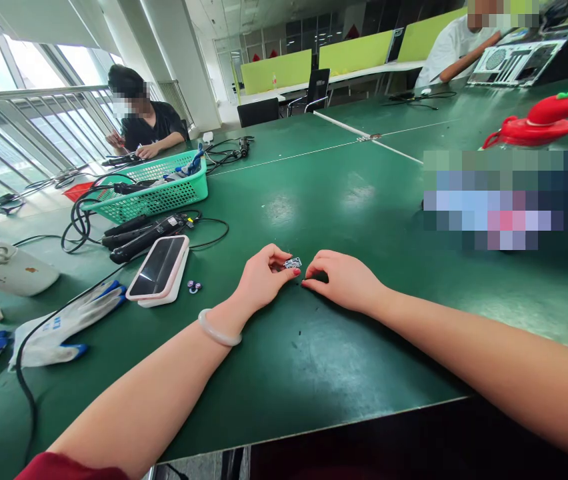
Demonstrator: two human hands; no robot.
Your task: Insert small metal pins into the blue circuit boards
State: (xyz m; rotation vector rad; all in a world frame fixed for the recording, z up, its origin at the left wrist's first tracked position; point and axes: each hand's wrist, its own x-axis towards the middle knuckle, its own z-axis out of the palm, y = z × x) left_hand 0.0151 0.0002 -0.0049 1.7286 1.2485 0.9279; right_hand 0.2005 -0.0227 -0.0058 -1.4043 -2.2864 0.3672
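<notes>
My left hand (267, 277) pinches a small circuit board (293, 263), a pale, dark-patterned piece held between thumb and fingers just above the green table (344, 360). A pale bangle (219, 329) circles the left wrist. Close by on the right, my right hand (341, 280) is closed, thumb and fingers curled together near the tabletop. What lies between those fingertips, if anything, is too small to make out. Tiny dark bits (299, 333) are scattered on the table below the hands.
Left of my hands lie a phone (159, 267) on a white box, small purple items (194, 287), black tools, a glove (64, 327) and a green basket (159, 200) with cables. A red-lidded bottle (534, 130) stands right. Two people sit across the table, one beside a computer case (514, 63).
</notes>
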